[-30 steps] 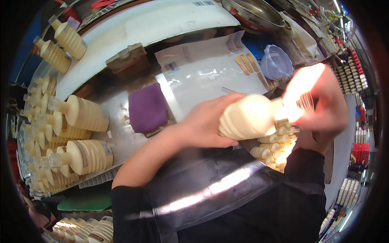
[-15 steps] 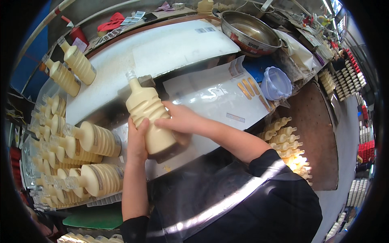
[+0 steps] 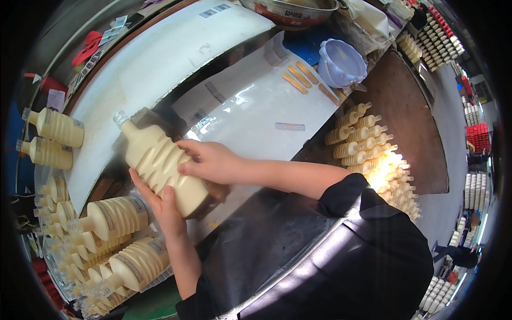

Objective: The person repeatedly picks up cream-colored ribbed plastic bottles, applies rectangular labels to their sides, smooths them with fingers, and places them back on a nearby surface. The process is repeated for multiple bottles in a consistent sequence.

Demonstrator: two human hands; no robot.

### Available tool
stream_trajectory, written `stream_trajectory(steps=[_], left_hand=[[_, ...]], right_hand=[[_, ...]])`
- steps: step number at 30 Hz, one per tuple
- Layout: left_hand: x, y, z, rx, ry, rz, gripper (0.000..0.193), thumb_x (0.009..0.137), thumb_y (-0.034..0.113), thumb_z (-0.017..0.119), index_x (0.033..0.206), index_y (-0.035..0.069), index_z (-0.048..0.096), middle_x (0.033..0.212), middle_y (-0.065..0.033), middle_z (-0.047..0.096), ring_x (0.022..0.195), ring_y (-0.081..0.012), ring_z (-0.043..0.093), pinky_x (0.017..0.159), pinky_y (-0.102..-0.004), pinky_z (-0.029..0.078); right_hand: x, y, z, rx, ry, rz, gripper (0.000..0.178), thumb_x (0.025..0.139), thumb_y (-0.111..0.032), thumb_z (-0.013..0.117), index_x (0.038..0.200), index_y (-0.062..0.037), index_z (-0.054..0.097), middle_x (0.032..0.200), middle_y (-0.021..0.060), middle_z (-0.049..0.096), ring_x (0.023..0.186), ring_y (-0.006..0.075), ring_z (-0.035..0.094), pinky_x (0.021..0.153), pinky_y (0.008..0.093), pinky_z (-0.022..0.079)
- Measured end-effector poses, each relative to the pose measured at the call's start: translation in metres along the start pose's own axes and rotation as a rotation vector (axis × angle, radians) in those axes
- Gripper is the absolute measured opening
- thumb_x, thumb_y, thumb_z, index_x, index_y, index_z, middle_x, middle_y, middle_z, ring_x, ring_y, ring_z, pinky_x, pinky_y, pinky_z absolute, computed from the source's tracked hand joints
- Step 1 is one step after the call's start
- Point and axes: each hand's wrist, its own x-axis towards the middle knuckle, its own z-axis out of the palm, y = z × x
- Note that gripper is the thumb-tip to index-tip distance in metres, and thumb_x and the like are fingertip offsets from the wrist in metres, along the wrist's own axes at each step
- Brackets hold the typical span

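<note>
Both hands hold a cream-coloured bottle (image 3: pixel 154 157) with wavy ridges and a clear threaded neck, tilted so that the neck points to the far left. My left hand (image 3: pixel 164 205) grips the near left side of the bottle, with its thumb raised along the ridges. On the right side, my right hand (image 3: pixel 213 161) is closed over the edge, its thumb pressing on the front. Under and beside the bottle lies a dark, blurred work surface. Beyond my right hand, a glossy pale sheet (image 3: pixel 256 120) carries several gold strip labels (image 3: pixel 297 76) and small silver ones.
Several cream bottles (image 3: pixel 117 218) lie stacked on the left, and two more bottles (image 3: pixel 53 128) stand farther back. A white board (image 3: pixel 160 58) slants across the far side. A lilac bucket (image 3: pixel 341 66), metal basin (image 3: pixel 290 13) and more bottles (image 3: pixel 368 138) are on the right.
The view has turned, so the bench appears tilted and shifted left. The bottle leans more to the left. My left hand's fingers now extend farther along its side.
</note>
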Motion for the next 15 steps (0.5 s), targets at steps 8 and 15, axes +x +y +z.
stream_trajectory(steps=[8, 15], left_hand=[[-0.003, -0.007, -0.002, 0.051, 0.03, 0.047, 0.091, 0.094, 0.023, 0.061, 0.166, 0.004, 0.01, 0.165, -0.0196, 0.025, 0.15, -0.0303, 0.031, 0.124, -0.0415, 0.022], [-0.001, -0.007, 0.0, 0.026, 0.04, 0.039, 0.09, 0.093, 0.021, 0.06, 0.166, 0.004, 0.01, 0.165, -0.02, 0.026, 0.149, -0.0302, 0.033, 0.123, -0.0414, 0.025]], right_hand=[[-0.019, 0.044, -0.072, -0.355, 0.241, -0.161, 0.033, 0.096, -0.027, 0.064, 0.117, -0.0045, 0.074, 0.11, 0.0163, 0.075, 0.099, 0.0319, 0.072, 0.09, 0.0373, 0.056], [-0.09, 0.089, -0.22, -1.011, 0.743, 0.161, 0.034, 0.095, -0.025, 0.058, 0.12, -0.0066, 0.072, 0.097, 0.0227, 0.073, 0.094, 0.0417, 0.07, 0.083, 0.0528, 0.055]])
